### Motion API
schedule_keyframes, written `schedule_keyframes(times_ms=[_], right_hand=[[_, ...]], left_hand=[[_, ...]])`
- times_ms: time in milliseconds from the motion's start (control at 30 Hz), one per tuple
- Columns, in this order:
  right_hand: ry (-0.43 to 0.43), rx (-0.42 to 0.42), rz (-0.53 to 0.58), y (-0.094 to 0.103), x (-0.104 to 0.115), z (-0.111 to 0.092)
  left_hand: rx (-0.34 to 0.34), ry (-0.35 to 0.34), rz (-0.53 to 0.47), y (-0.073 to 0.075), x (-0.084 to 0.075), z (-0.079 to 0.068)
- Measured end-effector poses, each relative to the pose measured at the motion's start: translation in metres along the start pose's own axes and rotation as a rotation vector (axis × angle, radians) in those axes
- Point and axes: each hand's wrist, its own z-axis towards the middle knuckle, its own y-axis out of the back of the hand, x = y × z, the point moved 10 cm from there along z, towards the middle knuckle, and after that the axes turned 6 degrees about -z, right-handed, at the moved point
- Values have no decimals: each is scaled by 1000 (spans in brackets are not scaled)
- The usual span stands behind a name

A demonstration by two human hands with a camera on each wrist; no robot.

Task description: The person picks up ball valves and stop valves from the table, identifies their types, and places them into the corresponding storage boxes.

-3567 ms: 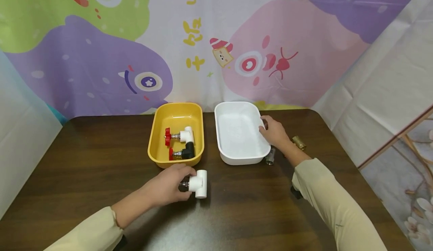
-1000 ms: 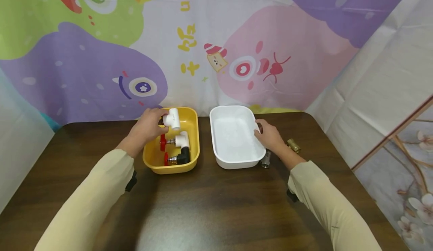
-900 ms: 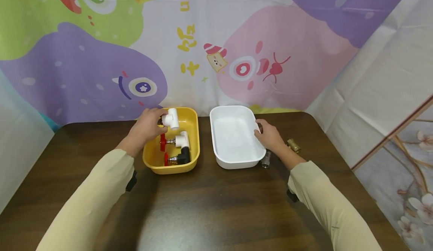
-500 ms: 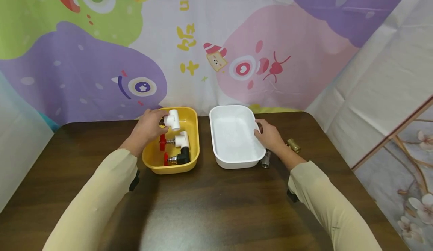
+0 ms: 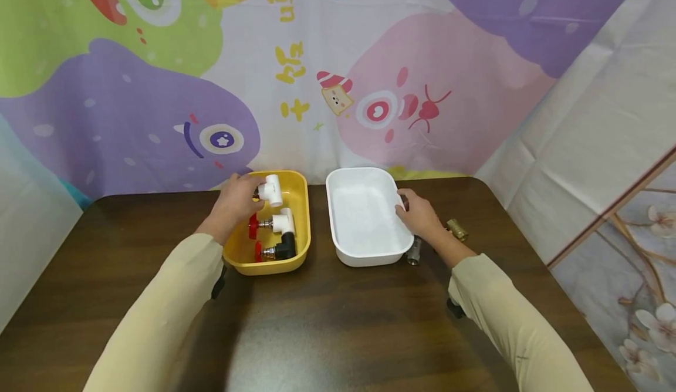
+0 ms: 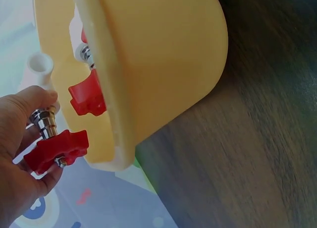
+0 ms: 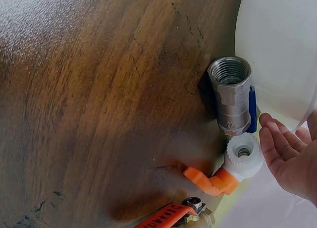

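My left hand [image 5: 236, 201] holds a white tee-shaped plastic valve [image 5: 271, 191] with a red handwheel [image 6: 58, 150] over the far left part of the yellow tray [image 5: 304, 227]. Its fingers and thumb close round the metal stem and white body. Inside that tray lie a white valve [image 5: 283, 222] and a black valve [image 5: 286, 246], both with red handwheels. My right hand [image 5: 419, 215] touches the right rim of the white tray [image 5: 364, 257], fingers loosely extended. Close below those fingers, in the right wrist view, are a steel ball valve [image 7: 232, 99] and a white valve with an orange handle [image 7: 242, 156].
A brass valve [image 5: 456, 229] lies right of the white tray, partly behind my right arm. Its red lever [image 7: 166, 215] shows in the right wrist view. The trays stand side by side at the back of the brown table [image 5: 338, 321], against a printed cloth [image 5: 311, 145].
My left hand has carried the white valve from in front of the yellow tray to above it. Over the last second it has barely moved. My right hand stays at the white tray's rim.
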Motion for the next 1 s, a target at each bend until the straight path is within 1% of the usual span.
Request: schedule_keyframes(times_ms=[133, 467, 633, 867, 1000], right_hand=[[-7, -3, 3, 0, -1, 0], [-17, 2, 1, 0, -2, 1], [-18, 2, 5, 0, -2, 0], [-7, 0, 11, 1, 0, 0], [-6, 0, 12, 0, 0, 0]], left_hand=[[5, 17, -8, -3, -1, 1], [17, 68, -17, -9, 4, 3], [28, 72, -7, -13, 4, 4], [-15, 62, -22, -12, 5, 4], [-15, 74, -28, -14, 8, 5]])
